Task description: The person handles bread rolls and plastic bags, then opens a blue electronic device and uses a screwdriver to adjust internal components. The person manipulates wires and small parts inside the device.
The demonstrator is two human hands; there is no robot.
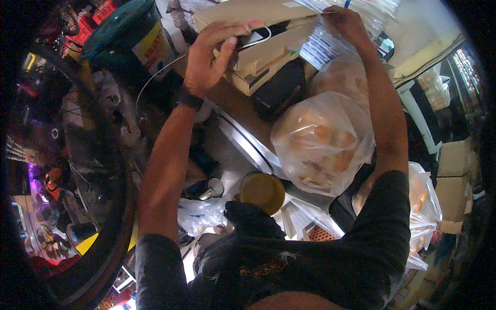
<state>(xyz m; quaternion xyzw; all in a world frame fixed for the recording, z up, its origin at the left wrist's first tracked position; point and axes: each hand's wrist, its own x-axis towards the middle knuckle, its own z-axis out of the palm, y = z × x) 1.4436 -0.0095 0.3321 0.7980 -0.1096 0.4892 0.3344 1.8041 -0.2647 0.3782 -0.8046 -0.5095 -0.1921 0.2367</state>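
My left hand [209, 57] reaches to the left part of an open cardboard box [268, 64], its fingers bent over the upper flap beside a looped white cable [267, 36]. My right hand [341, 20] pinches that flap's right end at the top of the view. A black oblong case [279, 88] lies just below the box, and a bundle of clear plastic packs with blue-and-white print [318, 49] is to its right. Two translucent bags of bread-like items [323, 144] sit under my right arm. The box's inside is mostly hidden.
A green bucket [111, 44] stands upper left, near red crates [82, 28]. A dark curved rim [116, 155] runs down the left. A yellow round container [261, 194] sits low centre. Another filled bag [421, 217] and cardboard boxes [449, 194] are at right.
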